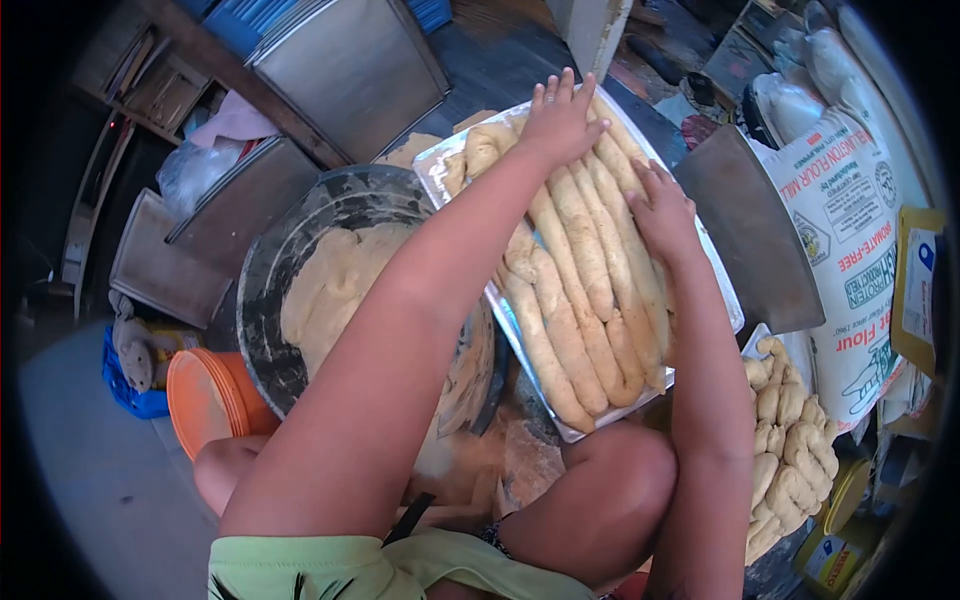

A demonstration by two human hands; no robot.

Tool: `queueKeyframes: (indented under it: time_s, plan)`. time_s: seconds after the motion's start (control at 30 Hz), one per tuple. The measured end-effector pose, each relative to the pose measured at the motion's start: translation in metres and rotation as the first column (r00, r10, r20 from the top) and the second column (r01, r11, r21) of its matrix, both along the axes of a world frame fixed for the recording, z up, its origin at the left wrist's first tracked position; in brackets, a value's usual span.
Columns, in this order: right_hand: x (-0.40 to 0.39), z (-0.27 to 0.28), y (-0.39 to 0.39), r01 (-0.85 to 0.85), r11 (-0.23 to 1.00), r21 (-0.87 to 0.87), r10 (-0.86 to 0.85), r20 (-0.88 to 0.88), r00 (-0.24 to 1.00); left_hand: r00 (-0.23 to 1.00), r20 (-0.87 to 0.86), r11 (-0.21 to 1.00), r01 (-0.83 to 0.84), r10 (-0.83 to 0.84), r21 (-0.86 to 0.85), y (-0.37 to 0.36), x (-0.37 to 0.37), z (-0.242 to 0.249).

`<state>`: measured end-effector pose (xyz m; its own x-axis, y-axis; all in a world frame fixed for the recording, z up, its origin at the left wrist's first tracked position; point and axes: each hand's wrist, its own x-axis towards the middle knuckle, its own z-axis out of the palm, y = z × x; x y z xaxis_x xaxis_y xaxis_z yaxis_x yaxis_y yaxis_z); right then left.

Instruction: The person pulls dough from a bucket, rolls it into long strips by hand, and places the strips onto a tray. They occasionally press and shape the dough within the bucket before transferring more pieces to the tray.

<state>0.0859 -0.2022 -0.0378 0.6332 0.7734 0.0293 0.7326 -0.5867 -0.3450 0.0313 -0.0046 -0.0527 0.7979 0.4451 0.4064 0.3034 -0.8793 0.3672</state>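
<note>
Long ropes of pale, flour-dusted dough (580, 290) lie side by side on a shiny metal tray (432, 172), tilted beside my knee. My left hand (560, 122) rests on the ropes near the tray's far end, fingers stretched out and apart. Along the right side of the dough lies my right hand (664, 208), its fingers extended against the outermost rope. Neither hand is closed around a rope. Left of the tray, partly behind my left forearm, stands a large black tub (262, 290) with a mass of dough (335, 275) and flour inside.
An orange bucket (205, 400) stands at the left. Twisted dough pieces (790, 450) sit at the lower right. A printed flour sack (850, 220) and a dark metal sheet (750, 230) border the right side. Another metal sheet (345, 75) leans at the back.
</note>
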Motion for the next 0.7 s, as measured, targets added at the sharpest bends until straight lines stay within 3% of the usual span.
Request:
queueKeyframes:
  time_s: [0.07, 0.13, 0.17, 0.2, 0.23, 0.3, 0.33, 0.4, 0.43, 0.47, 0.5, 0.53, 0.57, 0.6, 0.63, 0.7]
  plan:
    - [-0.003, 0.0, 0.004, 0.007, 1.0, -0.017, -0.007, -0.007, 1.0, 0.926, -0.373, 0.992, 0.012, -0.059, -0.128, 0.012, -0.023, 0.015]
    - [-0.006, 0.002, 0.004, 0.019, 0.998, -0.06, -0.018, 0.012, 1.0, 0.945, -0.327, 0.994, -0.008, -0.028, -0.108, 0.015, -0.04, 0.014]
    - [0.0, -0.012, 0.003, -0.003, 0.999, 0.046, 0.002, 0.011, 1.0, 0.987, -0.159, 0.999, 0.0, -0.007, -0.048, 0.014, -0.051, 0.013]
    - [0.005, -0.011, 0.002, -0.027, 0.999, 0.045, 0.027, 0.004, 1.0, 1.0, 0.008, 1.0, -0.01, 0.009, 0.019, 0.013, -0.068, 0.015]
    - [0.005, -0.01, 0.003, -0.038, 0.999, -0.006, 0.038, 0.01, 0.999, 0.999, -0.007, 0.999, -0.039, 0.039, 0.02, 0.009, -0.095, 0.022]
    - [0.0, -0.002, 0.012, -0.014, 0.989, -0.144, 0.026, 0.08, 0.996, 0.957, 0.27, 0.994, -0.102, 0.106, -0.031, 0.003, -0.16, 0.037]
    - [-0.006, 0.003, 0.016, 0.038, 0.972, -0.233, -0.002, 0.152, 0.988, 0.925, 0.293, 0.97, -0.231, 0.244, -0.077, 0.005, -0.198, 0.031]
    - [-0.021, 0.011, 0.026, 0.064, 0.981, -0.182, -0.028, 0.191, 0.981, 0.788, 0.294, 0.837, -0.469, 0.541, -0.282, 0.015, -0.286, -0.017]
    - [-0.032, 0.017, 0.031, -0.031, 0.997, -0.065, 0.046, 0.252, 0.967, 0.693, 0.272, 0.734, -0.552, 0.668, -0.395, 0.023, -0.335, -0.062]
    - [-0.047, 0.026, 0.036, -0.13, 0.991, 0.043, 0.11, 0.316, 0.942, 0.615, 0.078, 0.573, -0.671, 0.784, -0.471, 0.029, -0.386, -0.113]
    - [-0.073, 0.05, 0.045, -0.222, 0.974, 0.055, 0.201, 0.259, 0.945, 0.545, -0.053, 0.432, -0.717, 0.837, -0.547, 0.021, -0.423, -0.139]
    - [-0.093, 0.058, 0.053, -0.232, 0.972, 0.048, 0.212, 0.258, 0.943, 0.513, -0.15, 0.373, -0.767, 0.845, -0.522, 0.013, -0.45, -0.165]
    - [-0.11, 0.064, 0.06, -0.379, 0.925, 0.01, 0.369, 0.208, 0.906, 0.476, -0.246, 0.315, -0.813, 0.845, -0.49, 0.002, -0.469, -0.188]
    - [-0.127, 0.068, 0.067, -0.517, 0.856, -0.019, 0.513, 0.156, 0.844, 0.471, -0.286, 0.288, -0.815, 0.834, -0.503, -0.008, -0.475, -0.205]
    - [-0.146, 0.072, 0.073, -0.52, 0.854, -0.026, 0.518, 0.158, 0.841, 0.469, -0.326, 0.262, -0.816, 0.821, -0.516, -0.021, -0.473, -0.219]
    - [-0.183, 0.078, 0.082, -0.645, 0.755, -0.121, 0.656, 0.115, 0.746, 0.464, -0.337, 0.359, -0.873, 0.819, -0.331, -0.052, -0.442, -0.242]
